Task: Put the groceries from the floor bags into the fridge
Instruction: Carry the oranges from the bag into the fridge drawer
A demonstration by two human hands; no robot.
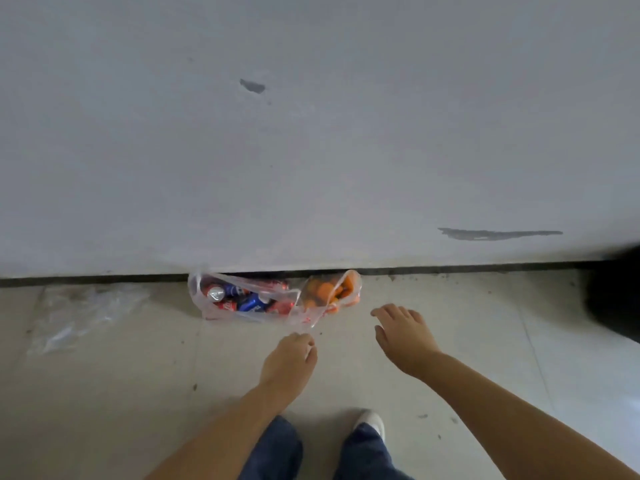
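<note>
A clear plastic bag of drink cans (242, 299) lies on the tiled floor against the wall, with red and blue cans inside. Touching it on the right is a smaller bag of oranges (332, 291). A loop of the can bag's plastic is drawn out to a point toward my left hand (291, 358), whose fingers are curled shut at its tip. My right hand (405, 337) hovers open with fingers spread, just right of and in front of the orange bag, touching nothing. No fridge is in view.
A crumpled empty clear bag (79, 313) lies on the floor to the left. The grey wall (311, 150) rises right behind the bags. A dark object (616, 299) stands at the right edge. My legs and one shoe (372, 422) show at the bottom.
</note>
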